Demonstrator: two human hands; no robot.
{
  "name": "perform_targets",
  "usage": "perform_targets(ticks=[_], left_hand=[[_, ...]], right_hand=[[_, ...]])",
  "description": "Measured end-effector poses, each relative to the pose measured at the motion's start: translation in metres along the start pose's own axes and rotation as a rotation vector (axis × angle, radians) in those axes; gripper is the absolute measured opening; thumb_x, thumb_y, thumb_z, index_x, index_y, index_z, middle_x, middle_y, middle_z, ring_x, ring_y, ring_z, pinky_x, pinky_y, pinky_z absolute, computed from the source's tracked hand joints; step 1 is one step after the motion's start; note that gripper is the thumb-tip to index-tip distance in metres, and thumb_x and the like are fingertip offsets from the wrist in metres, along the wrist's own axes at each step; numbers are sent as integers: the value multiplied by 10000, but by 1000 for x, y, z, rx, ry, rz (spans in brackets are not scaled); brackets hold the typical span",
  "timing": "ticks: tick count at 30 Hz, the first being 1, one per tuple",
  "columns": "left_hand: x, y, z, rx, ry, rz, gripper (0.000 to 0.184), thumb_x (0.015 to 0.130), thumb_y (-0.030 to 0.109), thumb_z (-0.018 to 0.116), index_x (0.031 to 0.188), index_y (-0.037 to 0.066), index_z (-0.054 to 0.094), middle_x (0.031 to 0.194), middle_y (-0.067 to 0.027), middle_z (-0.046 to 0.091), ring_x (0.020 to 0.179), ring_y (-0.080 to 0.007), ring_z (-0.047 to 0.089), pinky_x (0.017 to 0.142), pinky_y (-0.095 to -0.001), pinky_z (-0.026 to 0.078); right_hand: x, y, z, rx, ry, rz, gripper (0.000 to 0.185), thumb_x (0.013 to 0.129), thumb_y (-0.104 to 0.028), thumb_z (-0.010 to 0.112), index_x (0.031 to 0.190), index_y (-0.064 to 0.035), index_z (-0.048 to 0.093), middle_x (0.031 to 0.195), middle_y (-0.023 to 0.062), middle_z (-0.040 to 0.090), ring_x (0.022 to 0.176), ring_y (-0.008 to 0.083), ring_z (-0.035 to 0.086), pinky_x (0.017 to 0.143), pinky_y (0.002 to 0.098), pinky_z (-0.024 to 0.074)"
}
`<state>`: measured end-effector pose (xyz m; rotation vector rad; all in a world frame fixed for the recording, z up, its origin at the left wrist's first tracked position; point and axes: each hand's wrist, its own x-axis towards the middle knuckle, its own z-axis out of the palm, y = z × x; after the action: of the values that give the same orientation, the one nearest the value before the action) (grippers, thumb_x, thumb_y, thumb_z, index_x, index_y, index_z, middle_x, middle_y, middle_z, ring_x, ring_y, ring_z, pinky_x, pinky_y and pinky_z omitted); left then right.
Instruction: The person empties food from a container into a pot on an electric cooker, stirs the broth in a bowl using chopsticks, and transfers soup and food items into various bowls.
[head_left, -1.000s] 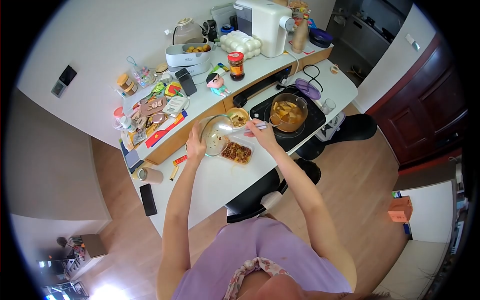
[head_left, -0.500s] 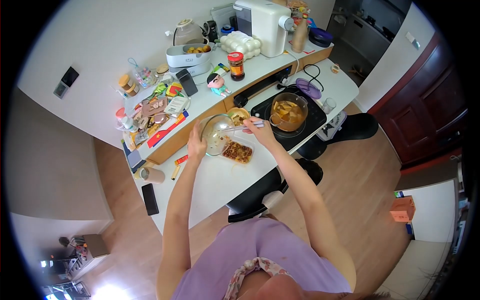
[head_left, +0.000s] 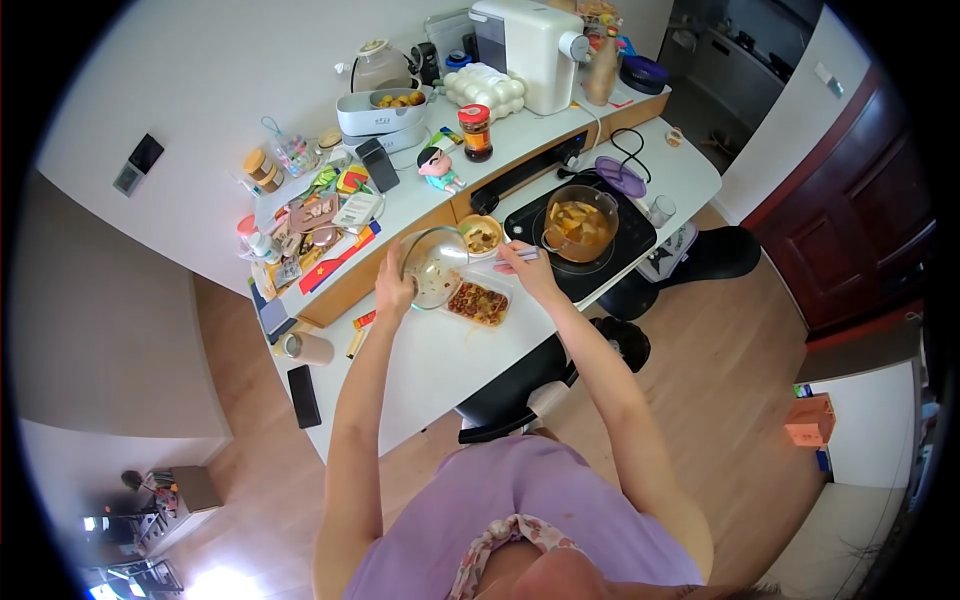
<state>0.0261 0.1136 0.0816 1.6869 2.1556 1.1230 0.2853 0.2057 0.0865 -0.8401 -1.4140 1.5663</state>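
Note:
My left hand (head_left: 395, 284) grips the rim of a clear glass bowl (head_left: 432, 262), which is tilted over the table and has bits of food stuck inside. In my right hand (head_left: 526, 266) is a pair of chopsticks (head_left: 515, 258), pointing left toward the bowl; their tips are hard to make out. Just below and right of the bowl sits a clear plastic container (head_left: 508, 306) filled with chopped reddish-brown food (head_left: 478, 303). Behind my right hand stands a small round bowl (head_left: 481, 236) with food in it.
To the right, a pot (head_left: 580, 225) of brown soup stands on a black induction cooktop (head_left: 530, 213). A bottle (head_left: 308, 348) and a phone (head_left: 302, 396) are at the table's left. A raised shelf (head_left: 410, 205) at the back carries a jar (head_left: 475, 135), a figurine (head_left: 438, 170) and clutter.
My right hand has moved down slightly, drawing the chopsticks to the right, away from the middle of the glass bowl. My left hand keeps its hold on the bowl.

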Motion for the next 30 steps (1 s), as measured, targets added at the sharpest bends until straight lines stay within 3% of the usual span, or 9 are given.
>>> perform_targets(ticks=[6, 12, 17, 21, 30], left_hand=[[2, -5, 5, -6, -19, 1, 657, 741, 55, 479, 1368, 165, 316, 1263, -196, 465, 1143, -383, 461, 967, -425, 385], [4, 8, 5, 13, -26, 0, 655, 736, 30, 467, 1362, 162, 324, 1267, -186, 467, 1154, -375, 456, 979, -424, 378], [2, 5, 7, 11, -15, 14, 651, 733, 21, 455, 1357, 163, 334, 1259, -182, 476, 1154, -367, 459, 984, -423, 373], [1, 6, 9, -16, -9, 26, 638, 728, 15, 448, 1343, 157, 358, 1251, -187, 480, 1145, -373, 464, 979, -424, 376], [1, 11, 7, -17, 35, 2, 608, 739, 33, 437, 1335, 134, 371, 1225, -207, 492, 1123, -387, 472, 963, -431, 380]], right_hand=[[-12, -4, -22, 0, -12, 110, 255, 915, -225, 538, 836, 7, 611, 802, 70, 633, 707, 146, 656, 609, 209, 515], [-7, 10, 7, 49, -23, 60, 258, 913, -222, 540, 836, 11, 617, 785, 77, 631, 674, 148, 657, 602, 209, 520], [-15, 0, -19, -37, -5, 82, 255, 910, -209, 541, 820, 18, 612, 775, 79, 630, 668, 147, 656, 600, 212, 521], [-16, -5, 1, 48, 8, -13, 261, 912, -205, 534, 825, 26, 619, 772, 78, 635, 657, 143, 653, 604, 212, 519], [-31, -10, -28, -109, 37, 54, 249, 912, -196, 534, 839, 27, 620, 790, 79, 639, 683, 149, 659, 604, 210, 513]])
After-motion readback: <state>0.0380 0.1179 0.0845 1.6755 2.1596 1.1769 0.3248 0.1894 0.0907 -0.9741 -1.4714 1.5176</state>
